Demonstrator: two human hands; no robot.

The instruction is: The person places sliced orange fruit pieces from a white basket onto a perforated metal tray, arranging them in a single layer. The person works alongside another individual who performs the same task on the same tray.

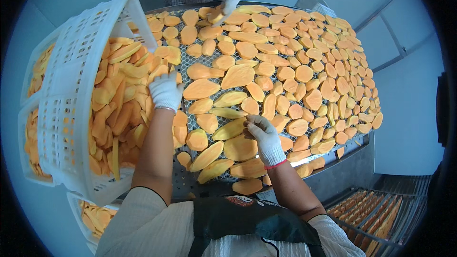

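Observation:
My left hand (166, 91), in a white knitted glove, rests at the edge of a heap of orange root slices (123, 103) spilling from a white plastic crate (73, 78) tipped on its side. Its fingertips touch slices there; whether they grip one cannot be told. My right hand (262, 134), in a glove with a red cuff, is over the near middle of a mesh tray (217, 98). Its bent fingers are close to the end of a yellowish slice (228, 128), and the grip is unclear. Many slices lie mostly side by side on the mesh.
Across the table a co-worker's gloved hand (230, 5) is over slices at the far edge. More slice-filled crates (30, 128) are at the left, another crate (80, 217) at lower left. A metal rack (367, 217) with loaded trays stands at lower right. Loose slices (247, 186) lie along the near table edge.

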